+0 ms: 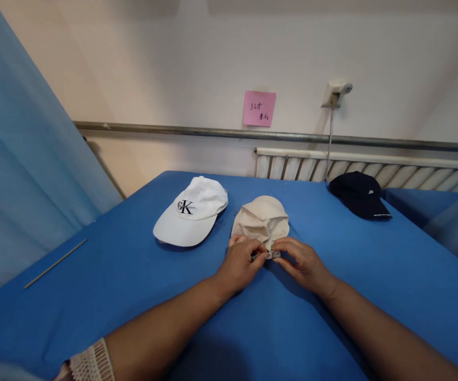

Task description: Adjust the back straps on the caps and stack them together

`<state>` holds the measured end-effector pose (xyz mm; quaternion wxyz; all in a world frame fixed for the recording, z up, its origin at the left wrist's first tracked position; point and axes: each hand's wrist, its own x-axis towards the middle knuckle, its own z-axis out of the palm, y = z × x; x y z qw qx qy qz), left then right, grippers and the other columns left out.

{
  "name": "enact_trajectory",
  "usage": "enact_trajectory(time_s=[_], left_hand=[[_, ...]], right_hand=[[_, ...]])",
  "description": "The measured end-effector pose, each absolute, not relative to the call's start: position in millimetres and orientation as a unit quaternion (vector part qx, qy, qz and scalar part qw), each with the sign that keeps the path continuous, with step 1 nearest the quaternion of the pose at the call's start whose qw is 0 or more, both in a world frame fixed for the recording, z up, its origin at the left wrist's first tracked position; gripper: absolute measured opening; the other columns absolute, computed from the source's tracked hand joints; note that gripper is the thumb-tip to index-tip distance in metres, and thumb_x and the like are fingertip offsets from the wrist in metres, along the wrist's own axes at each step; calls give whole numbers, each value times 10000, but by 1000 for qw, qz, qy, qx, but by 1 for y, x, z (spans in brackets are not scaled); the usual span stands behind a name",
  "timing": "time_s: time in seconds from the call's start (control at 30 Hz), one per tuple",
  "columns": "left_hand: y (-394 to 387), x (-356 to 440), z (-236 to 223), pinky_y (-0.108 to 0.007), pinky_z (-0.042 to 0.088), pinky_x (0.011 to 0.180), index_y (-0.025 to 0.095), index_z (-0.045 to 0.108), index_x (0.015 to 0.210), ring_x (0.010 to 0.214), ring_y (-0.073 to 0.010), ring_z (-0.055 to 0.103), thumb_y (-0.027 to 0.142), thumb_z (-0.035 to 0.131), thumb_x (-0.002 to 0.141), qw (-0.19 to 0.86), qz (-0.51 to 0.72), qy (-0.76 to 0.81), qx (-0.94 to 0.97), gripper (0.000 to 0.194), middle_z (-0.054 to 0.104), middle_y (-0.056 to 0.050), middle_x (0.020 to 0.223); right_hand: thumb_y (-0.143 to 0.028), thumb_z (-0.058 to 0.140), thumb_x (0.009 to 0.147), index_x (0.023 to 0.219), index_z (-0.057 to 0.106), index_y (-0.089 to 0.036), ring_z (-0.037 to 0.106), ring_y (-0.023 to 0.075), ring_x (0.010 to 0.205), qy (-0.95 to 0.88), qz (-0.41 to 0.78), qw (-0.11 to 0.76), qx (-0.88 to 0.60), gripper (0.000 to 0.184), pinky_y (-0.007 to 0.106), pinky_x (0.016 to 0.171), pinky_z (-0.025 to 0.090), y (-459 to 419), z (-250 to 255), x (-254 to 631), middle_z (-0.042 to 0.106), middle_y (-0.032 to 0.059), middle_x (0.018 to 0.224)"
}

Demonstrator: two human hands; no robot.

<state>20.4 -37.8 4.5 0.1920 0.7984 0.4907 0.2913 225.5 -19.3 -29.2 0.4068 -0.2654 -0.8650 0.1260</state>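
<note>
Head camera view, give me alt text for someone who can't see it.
Two bare hands, left and right, pinch the strap of a beige cap on a blue-covered table. A white cap lies to the left, a navy cap far right, and a thin stick far left.

A white cap (201, 203) with big black letters sits on the blue bench (134, 296). A dark cap (358, 190) is at the far right, near the white heater (300, 166). A thin stick (55, 263) lies on the left side. A pink note (259, 108) is stuck on the wall (173, 69), above a long pipe (197, 130). A gray cord (330, 127) hangs from a plug (334, 99). A blue curtain (23, 143) hangs on the left.
</note>
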Motion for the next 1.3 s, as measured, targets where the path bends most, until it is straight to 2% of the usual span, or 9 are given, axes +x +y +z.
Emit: enact_trajectory(time_s=[0.2, 0.47, 0.6, 0.7, 0.97, 1.13, 1.3], left_hand=[[-38, 21, 4, -405, 307, 955, 204, 638, 791, 803, -172, 553, 235, 579, 835, 160, 302, 496, 798, 80, 638, 13, 735], [-38, 23, 3, -387, 326, 946, 204, 633, 850, 841, -175, 558, 293, 597, 866, 179, 310, 473, 805, 97, 652, 6, 808], [-39, 18, 8, -410, 291, 1001, 244, 645, 982, 950, -188, 554, 253, 522, 915, 160, 292, 437, 836, 140, 680, 0, 905], [-40, 16, 11, -447, 228, 1054, 264, 650, 1003, 1033, -204, 542, 223, 542, 901, 127, 291, 435, 843, 154, 695, 2, 948], [-41, 22, 8, -446, 287, 1033, 216, 632, 922, 903, -194, 573, 215, 575, 869, 119, 313, 459, 823, 78, 672, -14, 852], [-43, 19, 11, -463, 255, 1061, 236, 634, 989, 1001, -205, 562, 214, 515, 902, 101, 289, 444, 842, 149, 685, -28, 965], [-46, 19, 15, -489, 224, 1075, 237, 618, 1059, 1094, -245, 517, 269, 580, 869, 37, 273, 430, 860, 197, 666, -57, 1059]], right_hand=[[-185, 573, 898, 1147, 554, -231, 623, 217, 1016, -866, 126, 406, -264, 253, 394, 878, 538, -20, -29, 224, 650, 89, 1067], [-171, 568, 900, 1171, 552, -223, 612, 208, 1028, -867, 147, 398, -263, 276, 380, 888, 533, -21, -28, 220, 644, 92, 1096], [-178, 576, 897, 1168, 560, -217, 614, 206, 1019, -857, 142, 412, -273, 275, 373, 889, 532, -20, -31, 222, 645, 92, 1079], [-174, 577, 894, 1170, 564, -220, 618, 202, 1011, -855, 140, 419, -272, 280, 365, 884, 534, -20, -30, 223, 648, 85, 1071], [-185, 556, 908, 1201, 551, -230, 615, 209, 997, -858, 154, 407, -273, 297, 376, 862, 538, -22, -29, 217, 635, 92, 1074], [-210, 581, 892, 1148, 600, -247, 613, 183, 826, -829, 191, 425, -308, 259, 323, 733, 538, -21, -32, 217, 622, 62, 948], [-241, 608, 869, 1069, 638, -231, 562, 144, 680, -787, 232, 454, -346, 202, 269, 632, 495, -20, -34, 215, 603, 26, 839]])
